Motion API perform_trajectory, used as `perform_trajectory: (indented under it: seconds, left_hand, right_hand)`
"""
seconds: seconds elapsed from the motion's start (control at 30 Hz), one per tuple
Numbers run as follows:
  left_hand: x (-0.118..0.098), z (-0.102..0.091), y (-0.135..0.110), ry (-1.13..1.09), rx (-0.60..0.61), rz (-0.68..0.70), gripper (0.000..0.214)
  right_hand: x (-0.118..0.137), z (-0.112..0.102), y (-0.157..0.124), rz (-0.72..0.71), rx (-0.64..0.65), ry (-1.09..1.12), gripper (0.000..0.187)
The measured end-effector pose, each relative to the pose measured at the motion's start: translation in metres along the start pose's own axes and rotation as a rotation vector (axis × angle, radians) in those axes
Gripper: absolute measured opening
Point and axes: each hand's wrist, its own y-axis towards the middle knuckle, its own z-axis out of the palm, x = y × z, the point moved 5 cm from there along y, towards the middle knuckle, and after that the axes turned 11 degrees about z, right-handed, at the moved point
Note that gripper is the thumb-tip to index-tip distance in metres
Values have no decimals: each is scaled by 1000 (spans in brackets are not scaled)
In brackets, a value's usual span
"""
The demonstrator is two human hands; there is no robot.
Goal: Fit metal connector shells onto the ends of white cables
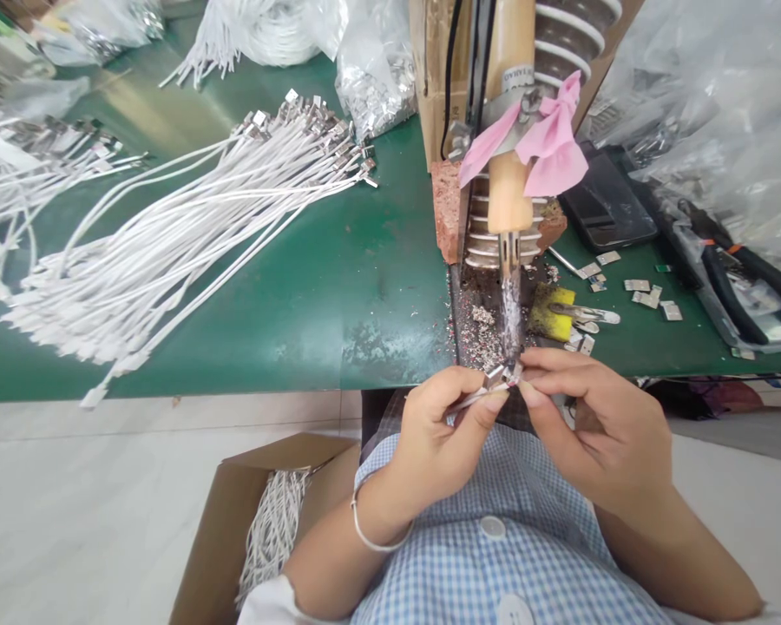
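Note:
My left hand (443, 425) pinches a small metal connector piece (495, 378) at the end of a thin white cable, right below the tip of a soldering iron (511, 304). My right hand (592, 417) meets it from the right, fingertips pressed on the same piece. The iron has a wooden handle (508, 187) with a pink rag (547, 143) tied round it and points down toward the table edge. Both hands hover at the front edge of the green table (338, 286), above my checked shirt.
A big fan of white cables with metal ends (188, 226) lies on the left of the table. Loose metal shells (647, 293), a yellow sponge (550, 312), pliers (735, 260) and plastic bags are at right. A cardboard box of cables (260, 521) stands on the floor.

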Motion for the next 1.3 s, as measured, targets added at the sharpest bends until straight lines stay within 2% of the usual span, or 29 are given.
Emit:
perform_trajectory:
  seconds: [0.13, 0.57, 0.73, 0.87, 1.03, 1.23, 1.3]
  left_hand:
    - [2, 1, -3, -37, -8, -19, 5]
    - [1, 0, -10, -50, 19, -23, 7]
    - [0, -2, -15, -15, 45, -35, 9]
    - [-4, -2, -16, 15, 70, -3, 10]
    - [-6, -3, -16, 23, 64, 24, 9]
    - [-5, -4, -16, 45, 53, 5, 4]
    - [-6, -4, -16, 36, 57, -2, 2]
  right_hand:
    - [-2, 2, -4, 14, 19, -49, 11]
    - [-2, 0, -8, 24, 63, 16, 12]
    - [-3, -5, -17, 97, 40, 92, 13]
    - [3, 1, -24, 32, 115, 57, 33]
    - [10, 5, -29, -34, 148, 65, 40]
    - [17, 4, -30, -101, 201, 78, 21]
    - [16, 1, -28, -75, 182, 99, 25]
